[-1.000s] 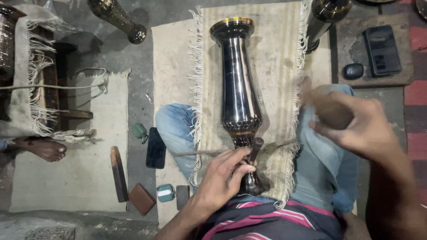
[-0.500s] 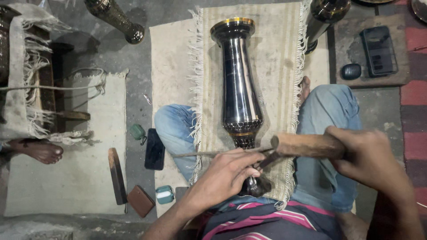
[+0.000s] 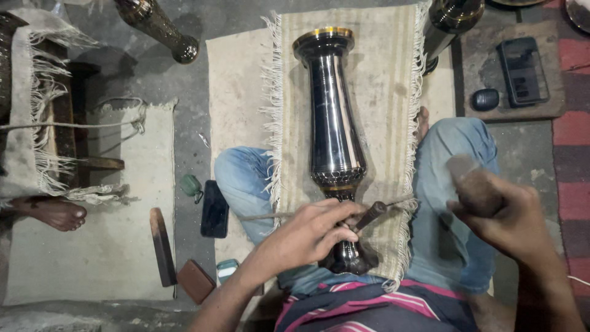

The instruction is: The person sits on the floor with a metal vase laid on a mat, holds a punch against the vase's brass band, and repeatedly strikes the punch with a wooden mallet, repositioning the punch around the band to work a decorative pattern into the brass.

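Note:
A tall dark metal vase (image 3: 334, 132) with a gold rim lies lengthwise on a fringed beige cloth (image 3: 381, 80) across my lap. My left hand (image 3: 307, 233) rests on the vase's narrow neck and grips a thin chisel (image 3: 371, 214), its tip against the metal. My right hand (image 3: 501, 212) is raised to the right of the vase, shut on a wooden mallet (image 3: 467, 178) that is blurred by motion.
Two more dark vases (image 3: 158, 24) (image 3: 448, 21) stand at the top. A phone (image 3: 522, 71) and small dark object (image 3: 485, 99) lie at right. Another phone (image 3: 214, 209), a wooden stick (image 3: 161, 246) and small blocks lie at left. Someone's bare foot (image 3: 52, 212) rests at far left.
The mallet came down onto the chisel half a second ago and has since swung back up to the right. My left hand kept the chisel on the vase neck.

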`<action>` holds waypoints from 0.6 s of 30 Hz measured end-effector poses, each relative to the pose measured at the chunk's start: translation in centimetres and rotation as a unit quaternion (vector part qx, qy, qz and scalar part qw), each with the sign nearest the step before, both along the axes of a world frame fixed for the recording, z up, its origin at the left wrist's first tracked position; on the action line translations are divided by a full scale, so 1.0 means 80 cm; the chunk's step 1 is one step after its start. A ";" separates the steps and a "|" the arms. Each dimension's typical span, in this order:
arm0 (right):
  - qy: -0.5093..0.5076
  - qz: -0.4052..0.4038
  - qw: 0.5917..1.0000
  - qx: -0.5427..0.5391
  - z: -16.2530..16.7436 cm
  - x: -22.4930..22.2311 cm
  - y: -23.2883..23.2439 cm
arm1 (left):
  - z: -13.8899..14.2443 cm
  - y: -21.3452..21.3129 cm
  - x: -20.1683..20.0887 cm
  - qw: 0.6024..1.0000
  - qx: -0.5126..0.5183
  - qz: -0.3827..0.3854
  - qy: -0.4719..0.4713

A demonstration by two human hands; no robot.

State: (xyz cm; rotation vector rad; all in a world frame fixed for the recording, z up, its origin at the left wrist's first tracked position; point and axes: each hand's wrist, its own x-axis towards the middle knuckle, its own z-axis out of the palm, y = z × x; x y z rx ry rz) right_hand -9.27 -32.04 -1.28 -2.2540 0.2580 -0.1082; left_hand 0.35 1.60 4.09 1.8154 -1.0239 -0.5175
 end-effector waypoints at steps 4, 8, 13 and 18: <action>0.042 -0.009 0.994 -0.098 0.023 0.002 0.011 | -0.002 0.003 0.003 1.000 -0.001 -0.025 0.014; 0.023 -0.005 0.995 -0.101 0.045 0.011 0.018 | -0.002 0.004 0.008 0.999 0.000 -0.041 0.027; 0.005 0.014 0.996 0.085 0.040 0.014 0.023 | -0.002 0.003 0.003 0.999 0.011 -0.025 0.024; 0.043 0.052 0.997 0.030 0.023 0.026 0.012 | -0.004 0.007 -0.005 0.999 0.020 -0.003 0.036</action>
